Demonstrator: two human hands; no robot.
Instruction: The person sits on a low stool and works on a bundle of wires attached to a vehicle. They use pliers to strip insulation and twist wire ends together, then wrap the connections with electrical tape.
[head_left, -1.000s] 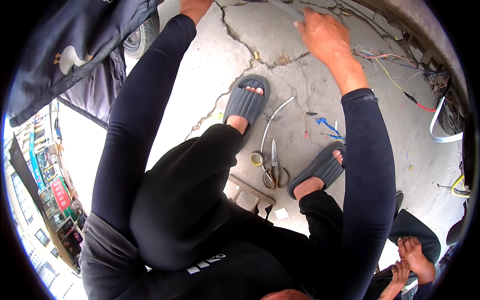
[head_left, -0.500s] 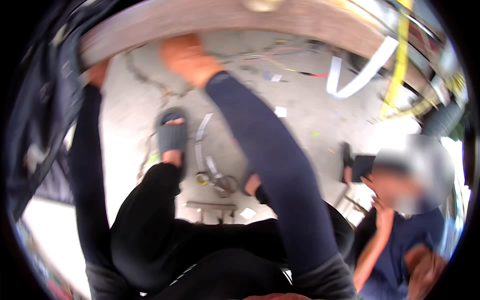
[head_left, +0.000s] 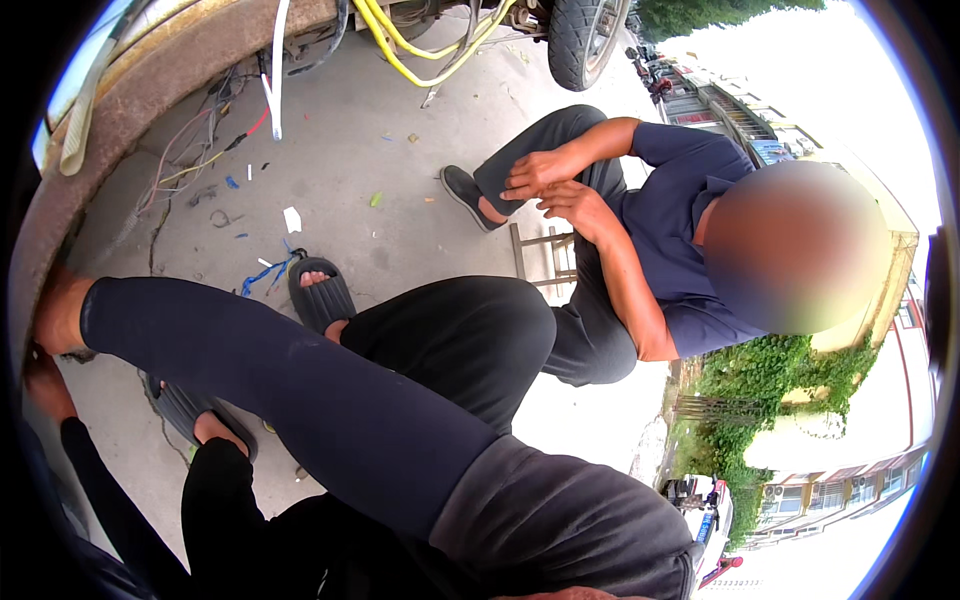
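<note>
A second person (head_left: pixel 640 230) in a dark blue shirt sits on a stool (head_left: pixel 545 262) at right, hands on a knee. Yellow cables (head_left: pixel 400 45) and a tyre (head_left: pixel 585 35) lie far; wire scraps (head_left: pixel 262 275) litter the concrete (head_left: pixel 340 150).

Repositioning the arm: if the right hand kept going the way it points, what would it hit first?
The right hand already seems pressed against the rusty curved rim at the picture's left edge; that metal comes first, though depth is unclear.

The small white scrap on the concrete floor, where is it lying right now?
In the head view, the small white scrap lies upper left on the grey concrete floor, just above the blue wire offcuts and the dark grey slide sandal.
</note>
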